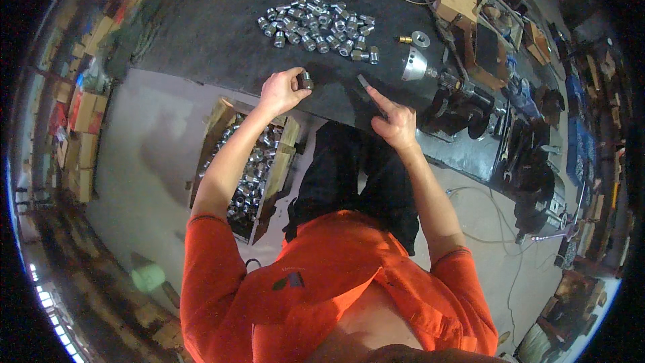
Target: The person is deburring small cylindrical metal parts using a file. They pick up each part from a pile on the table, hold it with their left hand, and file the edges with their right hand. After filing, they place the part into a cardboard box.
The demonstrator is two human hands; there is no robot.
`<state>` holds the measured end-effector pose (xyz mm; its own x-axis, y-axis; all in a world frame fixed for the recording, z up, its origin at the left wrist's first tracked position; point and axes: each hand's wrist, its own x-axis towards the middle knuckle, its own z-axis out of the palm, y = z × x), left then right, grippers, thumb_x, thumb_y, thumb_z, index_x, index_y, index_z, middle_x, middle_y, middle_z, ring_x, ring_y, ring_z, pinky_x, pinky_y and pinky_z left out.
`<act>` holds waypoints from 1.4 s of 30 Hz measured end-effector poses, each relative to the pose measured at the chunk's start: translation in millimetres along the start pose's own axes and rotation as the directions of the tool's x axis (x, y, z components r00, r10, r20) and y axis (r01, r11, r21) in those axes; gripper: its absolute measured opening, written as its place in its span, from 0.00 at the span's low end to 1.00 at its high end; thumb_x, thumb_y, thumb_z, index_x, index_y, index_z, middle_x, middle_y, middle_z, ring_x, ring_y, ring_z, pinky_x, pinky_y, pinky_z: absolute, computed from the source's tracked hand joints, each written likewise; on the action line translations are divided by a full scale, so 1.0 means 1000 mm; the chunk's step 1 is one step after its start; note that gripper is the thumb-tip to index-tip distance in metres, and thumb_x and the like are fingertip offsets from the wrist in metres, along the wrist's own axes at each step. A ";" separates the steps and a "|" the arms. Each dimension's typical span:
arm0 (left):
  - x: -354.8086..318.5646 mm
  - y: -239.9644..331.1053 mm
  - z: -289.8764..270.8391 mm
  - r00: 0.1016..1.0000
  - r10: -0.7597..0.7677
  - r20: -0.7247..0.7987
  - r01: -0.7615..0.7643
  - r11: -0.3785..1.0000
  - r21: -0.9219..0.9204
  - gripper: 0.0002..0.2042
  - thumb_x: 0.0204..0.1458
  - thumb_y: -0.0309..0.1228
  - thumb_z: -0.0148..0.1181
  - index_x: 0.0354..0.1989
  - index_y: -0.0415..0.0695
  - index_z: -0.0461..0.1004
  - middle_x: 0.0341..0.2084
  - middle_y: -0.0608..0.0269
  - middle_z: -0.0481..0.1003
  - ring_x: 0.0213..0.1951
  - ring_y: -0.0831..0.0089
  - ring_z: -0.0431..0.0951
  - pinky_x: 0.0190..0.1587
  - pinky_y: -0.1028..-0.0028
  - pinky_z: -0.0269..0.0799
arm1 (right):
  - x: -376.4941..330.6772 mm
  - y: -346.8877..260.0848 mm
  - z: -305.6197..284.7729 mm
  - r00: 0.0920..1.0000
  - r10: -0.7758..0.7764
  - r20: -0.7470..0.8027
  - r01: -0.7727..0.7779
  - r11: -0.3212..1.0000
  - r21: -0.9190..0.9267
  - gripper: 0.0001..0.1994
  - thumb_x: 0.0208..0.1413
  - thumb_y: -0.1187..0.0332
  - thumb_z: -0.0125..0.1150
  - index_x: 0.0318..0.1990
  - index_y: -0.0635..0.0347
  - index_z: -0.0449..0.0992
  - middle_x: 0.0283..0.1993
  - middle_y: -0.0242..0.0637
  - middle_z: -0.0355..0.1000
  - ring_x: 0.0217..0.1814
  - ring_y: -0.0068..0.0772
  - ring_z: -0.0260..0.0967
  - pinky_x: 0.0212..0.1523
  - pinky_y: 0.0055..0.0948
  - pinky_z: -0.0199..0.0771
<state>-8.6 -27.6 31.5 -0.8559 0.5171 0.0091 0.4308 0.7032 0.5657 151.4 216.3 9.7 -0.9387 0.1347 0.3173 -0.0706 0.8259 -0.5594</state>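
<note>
The left hand point(281, 91) grasps one small metal fitting point(306, 81) in its fingers at the dark counter point(201, 33) edge, the right hand point(393, 121) pinches a thin dark tool point(365, 83), with a heap of fittings point(319, 27) already lying beyond and, by my judgement, many left in the wooden crate point(252, 161) below.

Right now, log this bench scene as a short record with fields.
Left hand: left hand pinches one small metal fitting at the bench edge
Right hand: right hand rests on the dark bench, fingers on a thin dark tool
Bench top: pile of metal fittings, a brass piece, a metal ring
Below bench: wooden crate of fittings on the floor, person's left side
</note>
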 end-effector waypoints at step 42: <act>-0.020 0.006 0.011 0.991 0.034 -0.128 -0.025 0.997 0.072 0.24 0.38 0.38 0.68 0.46 0.43 0.75 0.18 0.64 0.72 0.23 0.66 0.75 0.29 0.68 0.70 | 0.005 -0.015 -0.003 0.997 0.061 0.052 -0.063 0.997 0.040 0.31 0.34 0.73 0.55 0.54 0.45 0.73 0.39 0.47 0.75 0.36 0.45 0.75 0.37 0.34 0.74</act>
<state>14.1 -28.8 25.9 -0.8704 0.4737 0.1342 0.4716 0.7236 0.5040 149.2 205.8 22.0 -0.9577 0.1557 0.2421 -0.0248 0.7934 -0.6081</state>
